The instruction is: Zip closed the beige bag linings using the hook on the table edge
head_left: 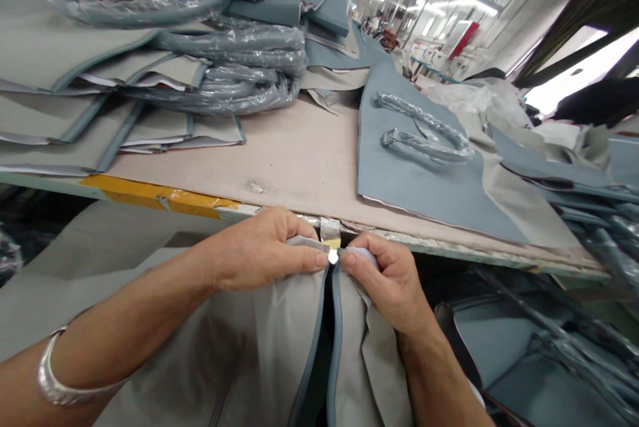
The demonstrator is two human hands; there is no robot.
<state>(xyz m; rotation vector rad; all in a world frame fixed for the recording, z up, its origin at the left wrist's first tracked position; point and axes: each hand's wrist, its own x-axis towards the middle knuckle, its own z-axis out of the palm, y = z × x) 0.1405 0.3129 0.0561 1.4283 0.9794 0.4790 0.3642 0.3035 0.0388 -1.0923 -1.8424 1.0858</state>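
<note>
A person's left hand [262,253] and right hand [392,281] each pinching gray blue-edged material [292,310] at the near edge of the surface [279,161], plastic-wrapped strap [462,147] on a blue panel [379,177] farther right.

On the tabletop [294,154], bundled straps [249,91] lie among stacked panels [60,118] to the left and another strap [424,143] rests on a flat panel [384,177] to the right, while before the tabletop fabric [279,327] sits between left hand [272,247] and right hand [392,281]
</note>
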